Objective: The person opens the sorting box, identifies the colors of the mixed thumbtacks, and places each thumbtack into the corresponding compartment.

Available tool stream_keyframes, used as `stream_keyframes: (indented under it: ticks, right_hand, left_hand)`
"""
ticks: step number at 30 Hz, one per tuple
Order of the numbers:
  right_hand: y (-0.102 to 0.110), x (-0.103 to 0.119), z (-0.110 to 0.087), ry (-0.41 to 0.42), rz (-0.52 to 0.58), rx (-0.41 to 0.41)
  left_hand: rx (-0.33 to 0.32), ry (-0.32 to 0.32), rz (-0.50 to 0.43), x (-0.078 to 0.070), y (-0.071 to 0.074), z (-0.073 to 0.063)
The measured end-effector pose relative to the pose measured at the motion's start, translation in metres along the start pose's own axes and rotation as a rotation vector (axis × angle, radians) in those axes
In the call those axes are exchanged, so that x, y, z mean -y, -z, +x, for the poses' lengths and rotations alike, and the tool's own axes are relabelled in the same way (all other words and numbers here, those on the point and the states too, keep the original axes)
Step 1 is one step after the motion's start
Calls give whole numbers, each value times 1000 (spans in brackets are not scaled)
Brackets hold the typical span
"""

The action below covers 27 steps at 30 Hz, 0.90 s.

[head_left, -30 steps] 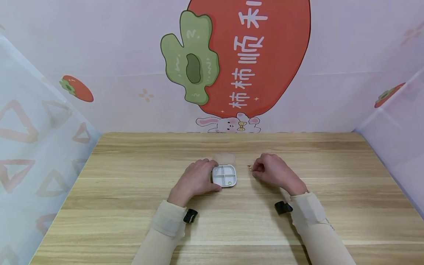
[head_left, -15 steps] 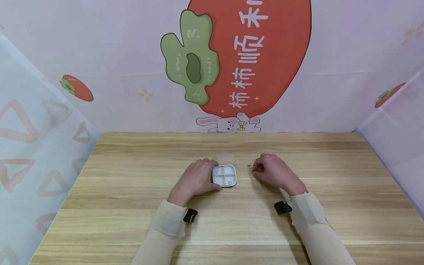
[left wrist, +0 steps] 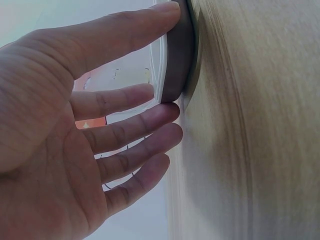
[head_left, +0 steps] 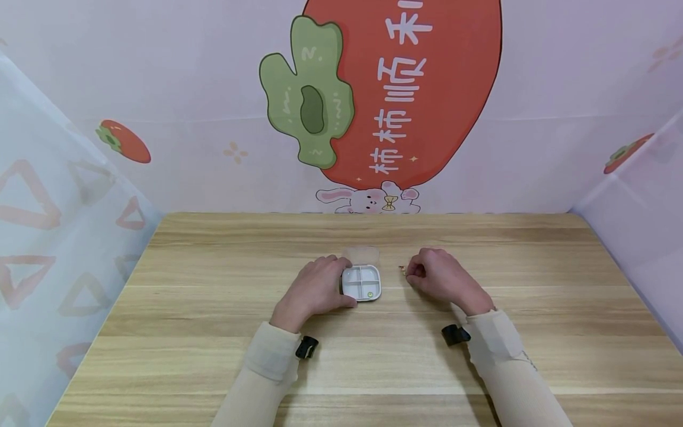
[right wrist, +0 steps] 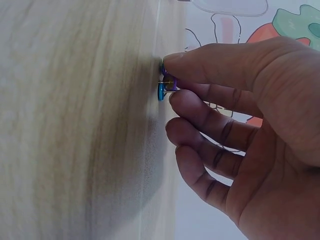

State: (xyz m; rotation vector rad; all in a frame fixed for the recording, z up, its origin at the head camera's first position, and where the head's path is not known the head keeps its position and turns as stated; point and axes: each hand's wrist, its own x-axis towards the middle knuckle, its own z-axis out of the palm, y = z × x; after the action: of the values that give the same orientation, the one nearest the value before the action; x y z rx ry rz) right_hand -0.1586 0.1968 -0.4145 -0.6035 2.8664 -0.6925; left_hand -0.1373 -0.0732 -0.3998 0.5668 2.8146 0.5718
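My left hand [head_left: 315,289] holds a small white pill box [head_left: 351,290] on the table, its thumb at the near side and fingers at the far side. In the left wrist view, the box's dark side wall [left wrist: 178,57] shows under the thumb. Four-part dividers split the box inside, and a green round thumbtack [head_left: 370,294] lies in its near right compartment. A clear lid [head_left: 363,255] lies back behind it. To the right, my right hand [head_left: 441,277] has thumb and fingertips pinched at a few coloured thumbtacks [head_left: 402,270], a blue thumbtack [right wrist: 160,92] and a purple thumbtack [right wrist: 174,83] among them.
A wood-grain table [head_left: 341,367] lies under both hands. Its back edge meets a printed cloth wall [head_left: 224,89], and a side cloth [head_left: 640,237] borders it on the right. Black wrist cameras [head_left: 456,334] sit on both sleeves.
Hardly anything differs. Both hands stay where they were, the left at the pill box and the right at the thumbtacks.
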Motion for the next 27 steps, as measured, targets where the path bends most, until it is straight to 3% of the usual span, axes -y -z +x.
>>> stream_keyframes:
  ticks: [27]
  right_hand:
    - [12,7,-3,16,26,-58]
  left_hand:
    - [7,12,-1,-2,1,0]
